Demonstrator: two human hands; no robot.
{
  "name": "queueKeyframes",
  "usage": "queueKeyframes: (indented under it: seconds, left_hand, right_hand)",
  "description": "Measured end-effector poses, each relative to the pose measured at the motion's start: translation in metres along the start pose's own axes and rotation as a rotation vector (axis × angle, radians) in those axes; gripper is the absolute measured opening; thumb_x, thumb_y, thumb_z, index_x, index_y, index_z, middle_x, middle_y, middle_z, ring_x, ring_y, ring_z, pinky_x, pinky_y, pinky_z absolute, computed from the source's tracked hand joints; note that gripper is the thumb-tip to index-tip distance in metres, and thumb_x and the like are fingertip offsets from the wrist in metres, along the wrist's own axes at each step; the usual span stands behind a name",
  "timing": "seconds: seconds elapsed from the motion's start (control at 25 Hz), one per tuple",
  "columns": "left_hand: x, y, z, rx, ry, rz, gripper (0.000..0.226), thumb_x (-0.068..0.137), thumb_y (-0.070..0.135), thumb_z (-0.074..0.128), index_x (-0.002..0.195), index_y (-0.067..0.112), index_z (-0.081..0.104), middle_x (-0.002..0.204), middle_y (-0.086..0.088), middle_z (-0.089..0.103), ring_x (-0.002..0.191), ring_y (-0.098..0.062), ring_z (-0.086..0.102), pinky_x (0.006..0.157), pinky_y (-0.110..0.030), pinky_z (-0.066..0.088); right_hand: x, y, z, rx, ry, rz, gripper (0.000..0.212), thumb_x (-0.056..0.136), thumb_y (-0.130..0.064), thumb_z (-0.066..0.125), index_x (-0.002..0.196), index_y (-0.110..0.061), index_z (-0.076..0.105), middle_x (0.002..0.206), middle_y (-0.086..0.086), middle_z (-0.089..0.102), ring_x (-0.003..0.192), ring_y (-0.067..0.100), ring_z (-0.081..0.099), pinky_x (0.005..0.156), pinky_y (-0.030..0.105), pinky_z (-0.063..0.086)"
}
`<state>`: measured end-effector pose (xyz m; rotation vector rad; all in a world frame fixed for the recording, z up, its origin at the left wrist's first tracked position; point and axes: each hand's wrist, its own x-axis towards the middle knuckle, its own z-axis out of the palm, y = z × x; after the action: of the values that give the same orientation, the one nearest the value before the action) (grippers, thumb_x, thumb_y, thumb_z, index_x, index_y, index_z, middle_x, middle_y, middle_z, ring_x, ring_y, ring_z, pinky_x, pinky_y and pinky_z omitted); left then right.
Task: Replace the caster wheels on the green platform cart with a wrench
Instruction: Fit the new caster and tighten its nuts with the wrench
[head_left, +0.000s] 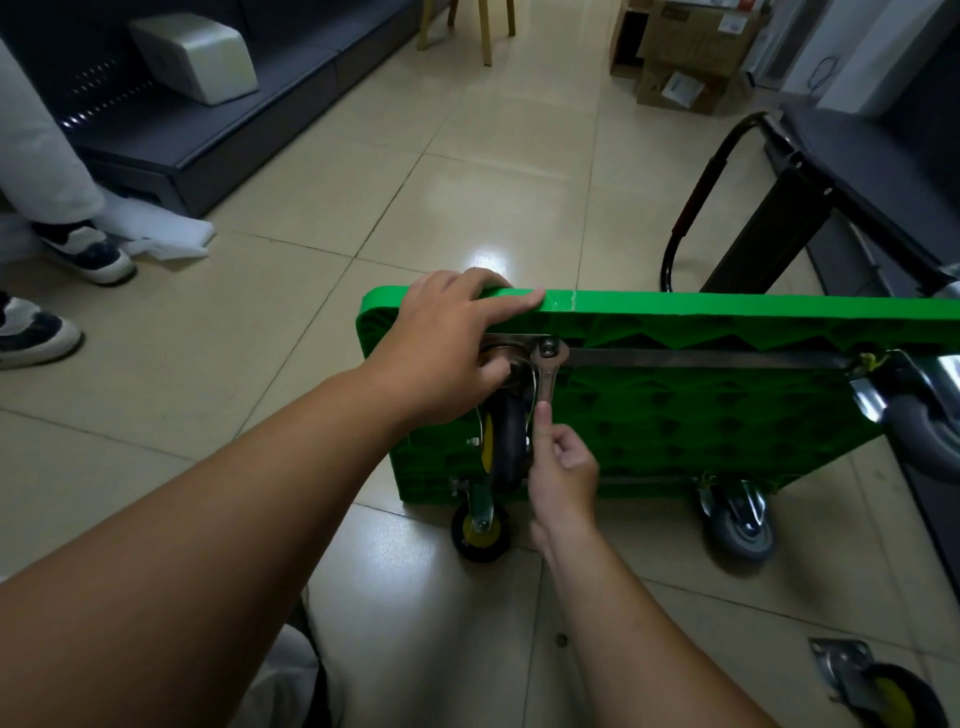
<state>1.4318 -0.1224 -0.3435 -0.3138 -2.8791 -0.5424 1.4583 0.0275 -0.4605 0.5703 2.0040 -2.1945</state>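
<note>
Head view. The green platform cart (701, 312) stands tipped on its long edge on the tiled floor (260, 364), with its ribbed underside facing the camera. Its black handle (696, 202), which has a red grip, lies behind it.

The left hand (447, 338) grips the cart's upper rim, fingers (519, 301) curled over the edge and thumb near the mounting plate of the upper-left caster (506, 447). That caster has a black wheel with a yellow hub.

The right hand (563, 473) grasps the shank of a steel wrench (545, 379), index finger laid along it. The wrench head sits on a bolt (548, 347) at the corner of that plate.

A second black-and-yellow caster (480, 530) at the lower left and a grey caster (740, 525) at the lower right touch the floor. Another grey caster (924, 431) is at the right edge of the view. A loose black-and-yellow caster (883, 696) lies apart on the floor at lower right.

Stacked cardboard boxes (691, 47) stand in the background, their contents not visible. Their white labels (680, 91) are too small to read. Another person's shoes (88, 252) show at the left.
</note>
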Motion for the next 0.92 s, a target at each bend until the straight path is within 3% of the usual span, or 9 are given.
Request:
queueKeyframes:
  seconds: [0.12, 0.28, 0.4, 0.56, 0.64, 0.8, 0.92]
  left_hand:
    - [0.000, -0.002, -0.003, -0.011, -0.026, -0.003, 0.066, 0.094, 0.031, 0.062, 0.152, 0.045, 0.036, 0.146, 0.006, 0.044, 0.132, -0.019, 0.035, 0.111, -0.033, 0.019]
    - [0.002, -0.003, -0.002, -0.026, -0.030, -0.005, 0.065, 0.094, 0.030, 0.062, 0.152, 0.046, 0.037, 0.144, 0.006, 0.045, 0.130, -0.020, 0.036, 0.110, -0.034, 0.020]
    - [0.002, -0.004, -0.003, -0.020, -0.032, 0.001, 0.065, 0.093, 0.031, 0.062, 0.152, 0.045, 0.038, 0.143, 0.005, 0.046, 0.128, -0.022, 0.038, 0.109, -0.034, 0.021]
    - [0.000, -0.002, -0.004, -0.013, -0.044, 0.003, 0.065, 0.094, 0.031, 0.061, 0.153, 0.045, 0.036, 0.145, 0.003, 0.045, 0.130, -0.022, 0.037, 0.111, -0.035, 0.021]
    - [0.000, -0.002, -0.003, -0.015, -0.043, 0.000, 0.065, 0.094, 0.031, 0.061, 0.152, 0.045, 0.036, 0.145, 0.003, 0.045, 0.131, -0.023, 0.037, 0.112, -0.036, 0.020]
    - [0.002, -0.003, -0.002, -0.017, -0.040, -0.002, 0.064, 0.094, 0.032, 0.060, 0.152, 0.045, 0.038, 0.145, 0.003, 0.045, 0.131, -0.023, 0.037, 0.112, -0.036, 0.020]
    - [0.002, -0.004, -0.001, -0.027, -0.036, 0.004, 0.063, 0.094, 0.031, 0.060, 0.152, 0.045, 0.039, 0.145, 0.004, 0.045, 0.130, -0.022, 0.037, 0.111, -0.034, 0.019]
  right_hand:
    - [0.014, 0.005, -0.032, -0.156, -0.061, -0.068, 0.042, 0.093, -0.043, 0.064, 0.070, -0.009, 0.057, 0.056, -0.001, 0.053, 0.050, 0.005, 0.048, 0.055, 0.017, 0.043]
    - [0.029, -0.001, -0.123, -0.899, -0.072, -0.245, 0.052, 0.074, -0.058, 0.074, 0.059, -0.014, 0.052, 0.052, 0.002, 0.051, 0.054, 0.017, 0.049, 0.056, 0.032, 0.041]
    - [0.028, -0.070, -0.134, -1.336, -0.119, -0.587, 0.047, 0.075, -0.064, 0.067, 0.064, -0.023, 0.047, 0.056, -0.006, 0.050, 0.062, 0.018, 0.047, 0.054, 0.032, 0.036]
    - [0.017, -0.181, -0.084, -1.632, -0.074, -1.168, 0.042, 0.082, -0.063, 0.054, 0.074, -0.022, 0.056, 0.059, -0.001, 0.057, 0.058, 0.019, 0.045, 0.066, 0.030, 0.031]
    - [0.017, -0.209, -0.065, -1.760, -0.077, -1.235, 0.047, 0.084, -0.065, 0.052, 0.080, -0.018, 0.061, 0.065, 0.003, 0.064, 0.057, 0.019, 0.045, 0.071, 0.033, 0.034]
    - [0.014, -0.219, -0.045, -1.928, -0.109, -1.294, 0.051, 0.088, -0.068, 0.049, 0.088, -0.019, 0.060, 0.072, 0.003, 0.068, 0.059, 0.021, 0.046, 0.074, 0.033, 0.027]
    - [0.009, -0.227, -0.042, -1.989, -0.147, -1.254, 0.051, 0.089, -0.071, 0.045, 0.089, -0.022, 0.058, 0.075, -0.001, 0.068, 0.062, 0.019, 0.052, 0.079, 0.033, 0.034]
